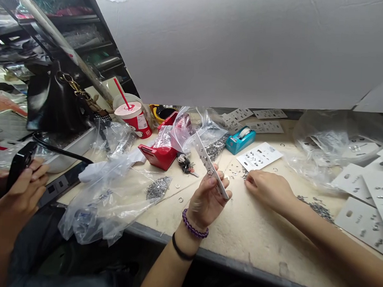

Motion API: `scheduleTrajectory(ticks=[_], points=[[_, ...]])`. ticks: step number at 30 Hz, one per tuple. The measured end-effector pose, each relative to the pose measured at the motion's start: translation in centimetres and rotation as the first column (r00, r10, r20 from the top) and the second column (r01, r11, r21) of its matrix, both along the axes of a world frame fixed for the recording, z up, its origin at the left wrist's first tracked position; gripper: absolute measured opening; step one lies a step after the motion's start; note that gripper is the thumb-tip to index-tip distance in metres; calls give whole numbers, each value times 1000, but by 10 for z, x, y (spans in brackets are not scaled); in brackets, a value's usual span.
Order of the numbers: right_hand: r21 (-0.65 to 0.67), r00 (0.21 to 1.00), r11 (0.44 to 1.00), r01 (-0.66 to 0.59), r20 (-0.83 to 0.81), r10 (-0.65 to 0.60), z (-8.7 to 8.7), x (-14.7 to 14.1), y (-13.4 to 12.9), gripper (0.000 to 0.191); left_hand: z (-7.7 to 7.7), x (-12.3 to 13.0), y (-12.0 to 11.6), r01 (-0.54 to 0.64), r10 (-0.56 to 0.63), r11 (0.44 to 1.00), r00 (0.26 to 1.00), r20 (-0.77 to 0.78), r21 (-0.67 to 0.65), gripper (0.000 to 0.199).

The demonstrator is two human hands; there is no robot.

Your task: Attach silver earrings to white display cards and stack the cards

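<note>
My left hand (pixel 207 201), with a purple bead bracelet at the wrist, grips a white earring card (pixel 206 161) raised above the table and tilted nearly edge-on. Small metal earrings are fixed on the card's face. My right hand (pixel 268 187) rests on the table with its fingertips pinched together beside a small pile of silver earring pieces (pixel 244 173). What those fingers hold, if anything, is hidden. Just behind it lies another earring card (pixel 259 156) with several earrings on it. Loose rings and studs are scattered between my hands.
A teal tape dispenser (pixel 240 140), a red dispenser (pixel 158 154), keys (pixel 185 164) and a red drink cup (pixel 134 118) stand behind. Plastic bags (pixel 110 199) lie left, carded earrings (pixel 357 223) right. At far left, another person's hands (pixel 26 185) hold a phone (pixel 21 161).
</note>
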State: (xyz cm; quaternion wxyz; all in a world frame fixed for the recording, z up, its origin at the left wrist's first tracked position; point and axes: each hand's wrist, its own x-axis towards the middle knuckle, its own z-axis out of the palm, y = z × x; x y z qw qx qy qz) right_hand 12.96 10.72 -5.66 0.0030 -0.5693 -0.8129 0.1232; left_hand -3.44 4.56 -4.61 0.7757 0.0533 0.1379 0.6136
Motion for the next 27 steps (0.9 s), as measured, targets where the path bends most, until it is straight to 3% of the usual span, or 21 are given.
scheduleTrajectory(ticks=[4,6,7,9,11,14,16,21,27], points=[[-44,990,997,-63,-127,57,9,7,-6,18,-1,1,-1,34,-35,999,999,20,26,40],[-88,926,989,-116,-370,76,19,10,-17,19,0,3,-3,72,-73,997,996,42,33,39],[-110,844,985,-131,-533,53,24,10,-24,20,1,5,-4,93,-95,995,994,53,32,38],[-144,584,981,-130,-810,-42,33,8,-40,20,3,10,-7,136,-137,990,988,74,24,36],[-157,355,981,-114,-929,-107,39,2,-54,14,3,17,-10,170,-170,985,982,83,12,36],[-138,191,984,-117,-975,-114,41,-6,-66,5,1,25,-14,209,-209,978,977,49,3,35],[-112,180,987,-119,-980,-89,39,-9,-68,5,-1,29,-16,214,-214,977,977,9,-8,35],[-16,244,995,-96,-970,8,36,-8,-67,10,-1,31,-18,193,-195,981,980,-50,-29,35],[116,288,992,-46,-950,124,34,-7,-70,11,2,37,-19,171,-172,985,985,-26,-37,35]])
